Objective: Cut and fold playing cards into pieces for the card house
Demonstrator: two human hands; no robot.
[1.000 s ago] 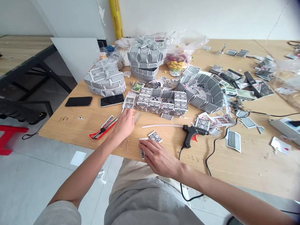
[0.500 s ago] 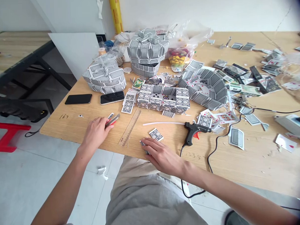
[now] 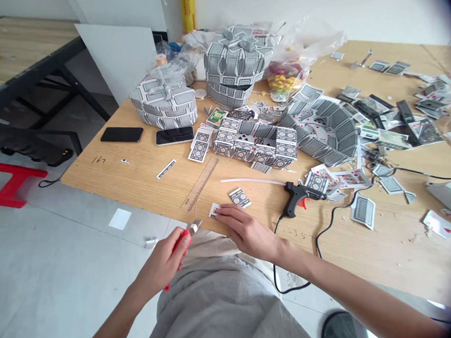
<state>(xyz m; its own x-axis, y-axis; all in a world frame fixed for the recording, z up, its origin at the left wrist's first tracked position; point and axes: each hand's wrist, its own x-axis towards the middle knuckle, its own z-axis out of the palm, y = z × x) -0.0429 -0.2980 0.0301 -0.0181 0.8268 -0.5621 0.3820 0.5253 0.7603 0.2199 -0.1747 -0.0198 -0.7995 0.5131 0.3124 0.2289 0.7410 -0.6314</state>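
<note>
My left hand (image 3: 163,261) is wrapped around a red-handled utility knife (image 3: 183,243), held in the air just off the table's front edge. Its metal blade points up and to the right, a short gap from the card piece. With its fingers together, my right hand (image 3: 251,233) holds a playing card piece (image 3: 213,211) down by the table edge, covering most of it. Just behind those fingers lies a patterned card piece (image 3: 240,197). A clear ruler (image 3: 201,184) is on the table to the left, and a narrow card strip (image 3: 166,169) lies beyond it.
A black glue gun (image 3: 296,198) with a trailing cord rests right of my right hand. Behind stand a card-built box (image 3: 254,143), a round card basket (image 3: 323,130) and lidded card containers (image 3: 239,63). Two phones (image 3: 121,134) lie at left; loose cards cover the right side.
My left hand has lifted the utility knife off the table and brought it toward me and right, near the card piece. My right hand stays on the card piece, which now shows a white face.
</note>
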